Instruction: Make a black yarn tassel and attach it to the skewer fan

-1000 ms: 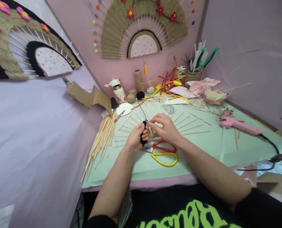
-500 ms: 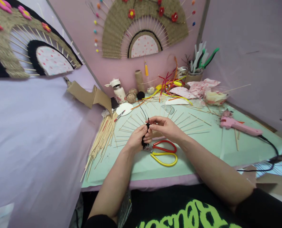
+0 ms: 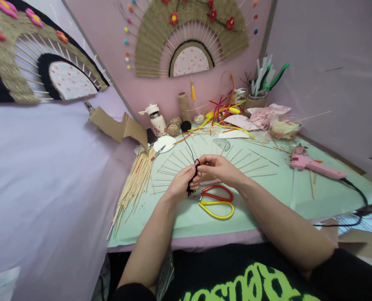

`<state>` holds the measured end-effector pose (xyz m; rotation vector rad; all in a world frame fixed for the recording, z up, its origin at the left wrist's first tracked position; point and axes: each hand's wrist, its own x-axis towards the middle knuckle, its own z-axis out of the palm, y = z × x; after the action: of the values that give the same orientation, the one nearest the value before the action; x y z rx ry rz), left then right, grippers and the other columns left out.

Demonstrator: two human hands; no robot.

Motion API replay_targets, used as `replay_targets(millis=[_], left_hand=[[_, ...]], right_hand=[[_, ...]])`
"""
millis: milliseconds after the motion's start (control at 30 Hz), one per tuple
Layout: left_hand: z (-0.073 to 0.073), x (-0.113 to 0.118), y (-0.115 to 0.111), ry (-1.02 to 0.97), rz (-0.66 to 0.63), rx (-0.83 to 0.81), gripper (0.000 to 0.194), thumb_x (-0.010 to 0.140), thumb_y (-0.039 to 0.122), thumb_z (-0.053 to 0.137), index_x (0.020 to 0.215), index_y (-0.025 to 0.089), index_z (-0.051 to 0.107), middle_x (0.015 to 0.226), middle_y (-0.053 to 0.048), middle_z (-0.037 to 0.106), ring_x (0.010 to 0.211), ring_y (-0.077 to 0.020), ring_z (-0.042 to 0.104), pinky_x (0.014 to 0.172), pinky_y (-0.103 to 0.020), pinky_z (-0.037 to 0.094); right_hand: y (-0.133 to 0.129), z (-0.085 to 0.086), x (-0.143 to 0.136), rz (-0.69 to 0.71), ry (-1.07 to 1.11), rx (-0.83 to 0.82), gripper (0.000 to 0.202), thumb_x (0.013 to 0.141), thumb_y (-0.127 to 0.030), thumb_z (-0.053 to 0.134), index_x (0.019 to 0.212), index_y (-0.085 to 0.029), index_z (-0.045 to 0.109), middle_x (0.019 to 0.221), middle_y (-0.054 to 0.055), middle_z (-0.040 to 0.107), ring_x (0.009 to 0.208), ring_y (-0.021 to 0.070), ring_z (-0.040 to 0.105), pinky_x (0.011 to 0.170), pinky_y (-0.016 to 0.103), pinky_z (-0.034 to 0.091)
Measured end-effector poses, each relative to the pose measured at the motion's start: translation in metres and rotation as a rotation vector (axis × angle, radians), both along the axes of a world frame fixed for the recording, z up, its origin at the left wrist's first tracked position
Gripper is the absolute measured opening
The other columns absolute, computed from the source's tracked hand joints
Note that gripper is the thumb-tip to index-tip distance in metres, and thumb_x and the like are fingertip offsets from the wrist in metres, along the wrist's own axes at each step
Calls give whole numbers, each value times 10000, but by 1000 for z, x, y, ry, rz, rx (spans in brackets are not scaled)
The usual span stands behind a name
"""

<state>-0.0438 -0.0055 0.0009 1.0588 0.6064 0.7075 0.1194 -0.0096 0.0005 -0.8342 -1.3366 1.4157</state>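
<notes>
A black yarn tassel [image 3: 191,187] hangs from my left hand [image 3: 183,180], whose fingers are closed round its body. With thumb and forefinger pinched at the tassel's top, my right hand [image 3: 215,168] holds a small loop of black yarn. From there a strand runs back to a black yarn ball [image 3: 186,126]. Just below my hands lie scissors [image 3: 217,210] with one red and one yellow handle; their blades are partly hidden by the left hand. Beneath and beyond my hands, thin sticks fan out on the green table [image 3: 161,225].
Loose wooden sticks [image 3: 132,184] lie along the left. A pink glue gun [image 3: 317,166] with its cord rests at the right. Behind stand a white bottle [image 3: 157,120], a twine ball [image 3: 173,126] and a twine spool [image 3: 184,107]. A woven fan [image 3: 148,46] hangs on the wall.
The yarn at the tassel's top has shifted slightly, now showing a small loop by my right fingertips. Both hands stay almost in place; the scissors have not moved.
</notes>
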Motion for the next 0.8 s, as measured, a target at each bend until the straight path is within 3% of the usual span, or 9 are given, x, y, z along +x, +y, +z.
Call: replay_targets(millis=[133, 233, 333, 400, 467, 633, 800], left_hand=[[-5, -1, 3, 168, 13, 167, 414, 836, 572, 575, 778, 168, 504, 547, 85, 303, 443, -52, 210, 443, -189, 185], [-7, -5, 8, 389, 54, 366, 380, 881, 532, 509, 775, 168, 545, 573, 51, 400, 502, -93, 356, 499, -225, 289], [-6, -7, 10, 548, 419, 666, 236, 902, 396, 516, 885, 179, 605, 823, -32, 598, 807, -167, 551, 753, -293, 424], [-4, -7, 8, 534, 655, 836, 187, 895, 329, 543, 1010, 195, 605, 1030, -65, 624, 1011, -194, 555, 921, -333, 401], [-4, -3, 5, 453, 675, 903, 194, 904, 302, 534, 1061, 202, 590, 1100, -76, 620, 1078, -196, 551, 980, -345, 384], [-5, 6, -1, 256, 507, 675, 139, 895, 322, 552, 954, 197, 536, 926, -38, 624, 893, -156, 605, 836, -293, 462], [-2, 5, -1, 140, 367, 421, 279, 787, 359, 689, 900, 202, 489, 774, 32, 553, 643, -95, 541, 623, -225, 435]], right_hand=[[4, -1, 2, -121, 13, 57, 228, 725, -375, 714, 851, -193, 657, 752, -14, 648, 701, 142, 584, 708, 298, 459], [8, -2, 6, -275, -26, 113, 209, 743, -371, 679, 854, -195, 660, 797, 0, 646, 762, 157, 578, 769, 316, 452], [10, -2, 7, -360, -162, 191, 175, 771, -338, 638, 859, -189, 666, 803, 15, 643, 777, 168, 566, 775, 329, 437], [8, -2, 6, -385, -281, 278, 131, 785, -301, 618, 840, -191, 664, 827, 25, 643, 799, 175, 560, 780, 336, 424], [5, -2, 3, -370, -369, 364, 88, 799, -270, 600, 808, -199, 651, 843, 28, 637, 833, 181, 558, 799, 342, 413], [0, 0, -2, -309, -412, 421, 78, 804, -255, 590, 751, -204, 615, 808, 19, 607, 854, 185, 551, 811, 343, 404], [-1, 1, -2, -235, -213, 189, 109, 780, -301, 629, 796, -194, 642, 769, 3, 611, 707, 150, 544, 669, 295, 423]])
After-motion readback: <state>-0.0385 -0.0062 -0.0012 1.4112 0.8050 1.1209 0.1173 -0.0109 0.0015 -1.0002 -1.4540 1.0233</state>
